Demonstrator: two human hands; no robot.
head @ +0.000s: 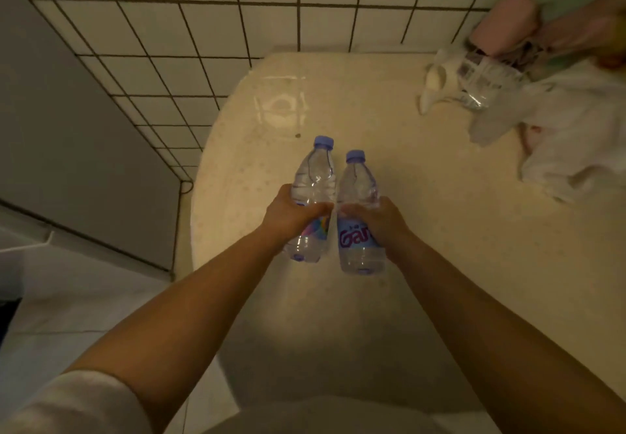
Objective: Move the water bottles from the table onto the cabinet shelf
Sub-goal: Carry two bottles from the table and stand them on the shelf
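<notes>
White wall tiles with dark grout fill the upper left of the frame, above a pale, rounded surface (423, 230) that takes up the middle. At centre frame a person holds two clear plastic water bottles side by side, nearly touching, each with a lilac cap pointing toward the top of the frame. The left hand (288, 217) wraps the left bottle (313, 179) around its middle, at the label, fingers (318, 208) curled across its front; the right hand (381, 220) grips the right bottle (357, 193) the same way. Whether the bottles rest on the surface or are just lifted cannot be told. Both look full, so probably weighty for their size, with thin walls that would give under a hard squeeze; the mid-body grip looks sound. A heap of pale bags (559, 135) lies at upper right. No cabinet shelf is in view.
</notes>
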